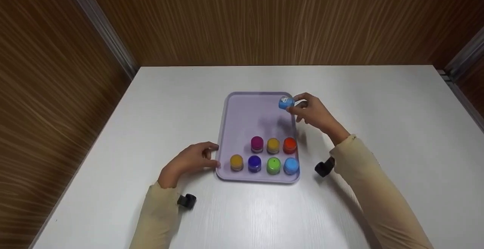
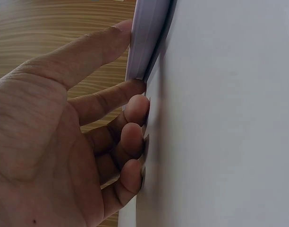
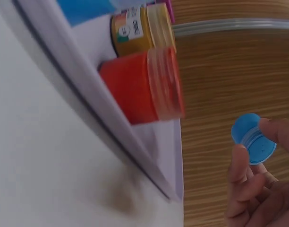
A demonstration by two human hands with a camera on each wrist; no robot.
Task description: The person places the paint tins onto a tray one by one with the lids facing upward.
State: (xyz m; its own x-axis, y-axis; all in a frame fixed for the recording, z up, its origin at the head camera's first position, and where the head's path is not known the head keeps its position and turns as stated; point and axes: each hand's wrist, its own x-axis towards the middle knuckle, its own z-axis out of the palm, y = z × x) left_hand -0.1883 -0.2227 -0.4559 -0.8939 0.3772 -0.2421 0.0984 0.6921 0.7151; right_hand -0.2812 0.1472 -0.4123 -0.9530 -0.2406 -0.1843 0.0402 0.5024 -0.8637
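My right hand (image 1: 313, 113) pinches a blue paint jar (image 1: 286, 103) between thumb and fingers, tilted and held up over the far right part of the lilac tray (image 1: 245, 112). In the right wrist view the jar's blue lid (image 3: 262, 150) faces down and toward the palm. Beside the tray's near left edge, my left hand (image 1: 192, 159) touches the rim with thumb and index finger; its other fingers are loosely bent. Standing on the tray are a magenta jar (image 1: 257, 144), a yellow jar (image 1: 273, 145) and a red jar (image 1: 290, 145), with more in front.
The front row holds an orange-yellow jar (image 1: 236, 162), a dark blue jar (image 1: 254, 163), a green jar (image 1: 273, 165) and a light blue jar (image 1: 291, 165). The tray lies on a white table (image 1: 181, 97). Wood-grain panels (image 1: 264, 22) stand behind and at the left.
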